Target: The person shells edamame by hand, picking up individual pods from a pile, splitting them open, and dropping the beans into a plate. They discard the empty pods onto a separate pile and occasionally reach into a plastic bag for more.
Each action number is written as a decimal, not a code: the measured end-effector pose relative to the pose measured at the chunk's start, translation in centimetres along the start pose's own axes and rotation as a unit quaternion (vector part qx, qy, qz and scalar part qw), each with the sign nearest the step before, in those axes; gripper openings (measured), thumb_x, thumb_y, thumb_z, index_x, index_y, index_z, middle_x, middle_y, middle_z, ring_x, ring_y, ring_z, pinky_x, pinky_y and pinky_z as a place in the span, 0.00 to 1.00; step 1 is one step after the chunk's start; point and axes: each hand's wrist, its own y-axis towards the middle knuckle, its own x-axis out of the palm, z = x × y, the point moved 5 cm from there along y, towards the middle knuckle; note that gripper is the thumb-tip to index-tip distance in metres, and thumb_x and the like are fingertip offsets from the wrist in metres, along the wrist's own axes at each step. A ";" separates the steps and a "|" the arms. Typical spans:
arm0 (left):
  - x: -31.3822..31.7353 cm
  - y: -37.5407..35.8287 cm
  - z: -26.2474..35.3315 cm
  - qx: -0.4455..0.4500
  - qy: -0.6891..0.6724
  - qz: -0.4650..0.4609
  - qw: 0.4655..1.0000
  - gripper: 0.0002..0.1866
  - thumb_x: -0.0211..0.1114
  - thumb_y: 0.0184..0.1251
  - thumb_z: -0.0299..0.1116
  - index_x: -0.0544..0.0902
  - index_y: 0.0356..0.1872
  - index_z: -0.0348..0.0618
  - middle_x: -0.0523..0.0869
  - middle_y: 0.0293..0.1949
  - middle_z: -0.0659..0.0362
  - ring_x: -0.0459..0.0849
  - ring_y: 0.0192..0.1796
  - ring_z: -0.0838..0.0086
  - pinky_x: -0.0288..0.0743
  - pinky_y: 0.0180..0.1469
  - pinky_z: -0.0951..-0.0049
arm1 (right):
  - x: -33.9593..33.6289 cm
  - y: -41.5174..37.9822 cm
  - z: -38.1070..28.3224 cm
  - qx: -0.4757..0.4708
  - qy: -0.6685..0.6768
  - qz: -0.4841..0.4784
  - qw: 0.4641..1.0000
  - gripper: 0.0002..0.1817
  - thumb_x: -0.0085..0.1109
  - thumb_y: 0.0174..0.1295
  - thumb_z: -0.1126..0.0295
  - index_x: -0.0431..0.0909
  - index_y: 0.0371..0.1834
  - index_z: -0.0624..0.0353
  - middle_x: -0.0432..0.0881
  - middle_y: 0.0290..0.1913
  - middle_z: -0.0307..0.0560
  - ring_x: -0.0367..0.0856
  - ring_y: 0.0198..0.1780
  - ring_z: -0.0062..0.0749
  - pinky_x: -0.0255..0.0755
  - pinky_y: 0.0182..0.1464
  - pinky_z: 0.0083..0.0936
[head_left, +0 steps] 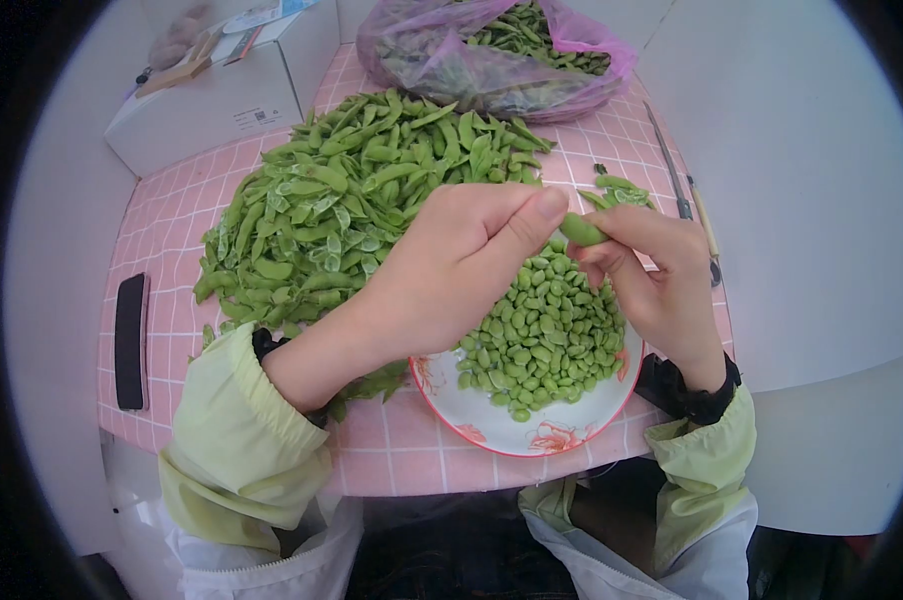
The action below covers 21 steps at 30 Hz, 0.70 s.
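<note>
My left hand and my right hand meet over a white plate with a red rim and flower pattern. Between their fingertips is a green bean pod, with the right thumb and fingers closed on it. The left fingers are curled against its left end, thumb on top. Shelled green beans are heaped on the plate beneath. To the left, partly behind my left forearm, lies a large pile of pods.
A pink checked cloth covers the table. At the back are a purple bag of pods and a white box. A phone lies left; scissors and a few pods lie right.
</note>
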 end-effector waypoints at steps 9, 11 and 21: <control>0.5 0.1 -0.8 -0.066 -0.107 -0.011 0.992 0.22 0.48 0.75 0.49 0.66 0.21 0.48 0.61 0.18 0.72 0.54 0.20 0.88 0.48 0.21 0.81 | -0.2 0.1 -0.3 -0.103 -0.084 0.025 0.991 0.13 0.57 0.45 0.86 0.81 0.36 0.63 0.80 0.23 0.47 0.80 0.25 0.38 0.71 0.30 0.30; 0.5 0.1 -0.7 -0.081 -0.117 -0.019 0.990 0.22 0.48 0.75 0.48 0.66 0.21 0.48 0.60 0.18 0.72 0.54 0.20 0.87 0.47 0.21 0.81 | -0.4 0.0 -0.4 -0.118 -0.106 0.028 0.987 0.15 0.57 0.43 0.86 0.81 0.36 0.62 0.81 0.23 0.46 0.80 0.26 0.38 0.71 0.30 0.30; 0.6 0.0 -0.3 -0.100 -0.180 -0.034 0.978 0.21 0.48 0.75 0.48 0.67 0.22 0.47 0.60 0.18 0.72 0.54 0.20 0.87 0.47 0.22 0.81 | -1.1 0.2 -2.1 -0.232 -0.250 0.079 0.937 0.15 0.58 0.40 0.83 0.82 0.35 0.59 0.78 0.20 0.39 0.78 0.24 0.33 0.67 0.27 0.29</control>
